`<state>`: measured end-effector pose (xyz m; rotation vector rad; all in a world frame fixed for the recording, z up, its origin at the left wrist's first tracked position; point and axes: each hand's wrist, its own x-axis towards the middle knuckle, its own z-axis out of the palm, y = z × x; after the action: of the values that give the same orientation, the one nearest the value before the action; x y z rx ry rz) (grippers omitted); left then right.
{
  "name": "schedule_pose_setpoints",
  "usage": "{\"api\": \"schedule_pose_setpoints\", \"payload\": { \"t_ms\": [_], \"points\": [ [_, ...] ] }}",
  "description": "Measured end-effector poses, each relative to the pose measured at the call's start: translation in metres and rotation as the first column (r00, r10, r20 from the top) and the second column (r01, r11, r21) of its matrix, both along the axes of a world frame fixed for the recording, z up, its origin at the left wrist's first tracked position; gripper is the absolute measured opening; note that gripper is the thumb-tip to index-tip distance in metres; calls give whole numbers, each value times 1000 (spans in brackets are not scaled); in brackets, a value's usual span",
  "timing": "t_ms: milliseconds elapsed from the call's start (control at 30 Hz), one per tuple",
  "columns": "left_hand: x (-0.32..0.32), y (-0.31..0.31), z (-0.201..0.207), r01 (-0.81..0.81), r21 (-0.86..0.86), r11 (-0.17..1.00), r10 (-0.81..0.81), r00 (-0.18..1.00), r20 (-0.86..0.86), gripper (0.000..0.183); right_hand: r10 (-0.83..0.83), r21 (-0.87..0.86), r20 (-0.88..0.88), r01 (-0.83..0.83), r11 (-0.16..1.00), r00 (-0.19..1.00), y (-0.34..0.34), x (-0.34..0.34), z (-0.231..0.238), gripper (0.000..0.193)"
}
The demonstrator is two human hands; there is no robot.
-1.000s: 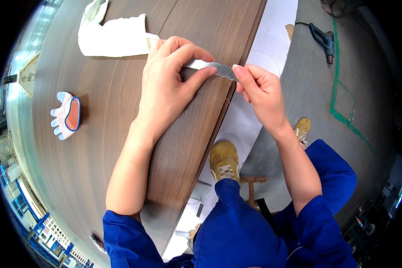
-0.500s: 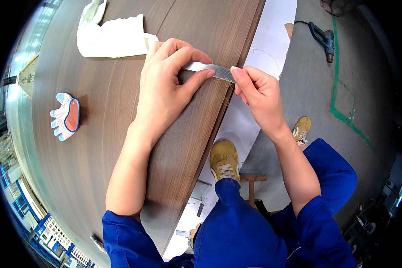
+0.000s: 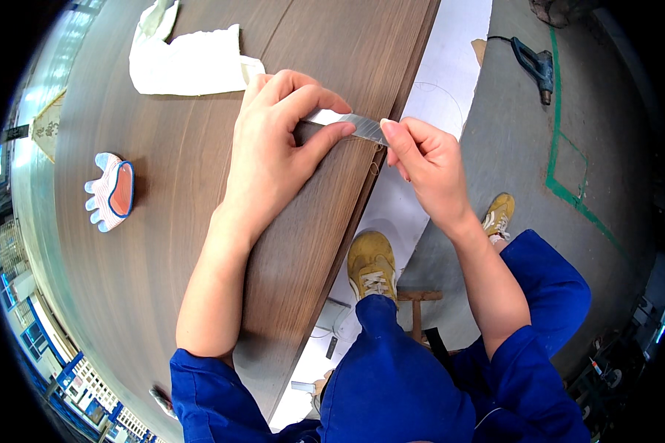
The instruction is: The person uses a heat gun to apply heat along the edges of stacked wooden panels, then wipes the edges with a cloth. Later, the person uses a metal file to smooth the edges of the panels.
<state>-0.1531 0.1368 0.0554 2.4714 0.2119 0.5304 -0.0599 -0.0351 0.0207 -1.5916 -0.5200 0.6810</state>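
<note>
While both your hands are at work on the right edge of the wood-grain board, a striped glove lies by itself near the left edge, its cuff opening to the right. Next comes a crumpled white cloth, nearer the far end of the board, just past your left hand.

That hand has its thumb and pointing finger close together on a scored metal strip, which looks a bit like a snap-off knife blade. The strip runs from under the hand out to the board's right edge. I can't tell if it touches the wood. A few thin, loose curls hang at that edge, just beside it.

Your right hand pinches the other end of the strip between thumb and bent fingers, a little past the edge.

Both hands have just slid a tiny bit toward you, and the strip has come along. That seems to mean it is moving with your hands, with no slip in either pinch.

Below that edge lies a white sheet. Farther right, a dark blue heat gun lies on the grey floor, well apart from your hands.
</note>
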Motion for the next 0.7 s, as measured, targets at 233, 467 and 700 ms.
{"api": "schedule_pose_setpoints", "payload": {
  "t_ms": [233, 467, 700],
  "points": [
    [-2, -1, 0, 6, -6, 1000, -6, 1000, 2, 18, 26, -46, 10, -25, 999, 1000, -2, -2, 2, 40],
    [-5, -1, 2, 15, -16, 1000, -15, 1000, -17, 17, 4, -21, 12, -4, 1000, 1000, -3, -5, -2, 40],
    [-7, -2, 2, 11, -29, 1000, -12, 1000, -17, 17, 12, -30, 28, -11, 999, 1000, -4, -8, 0, 39]
  ]
}}
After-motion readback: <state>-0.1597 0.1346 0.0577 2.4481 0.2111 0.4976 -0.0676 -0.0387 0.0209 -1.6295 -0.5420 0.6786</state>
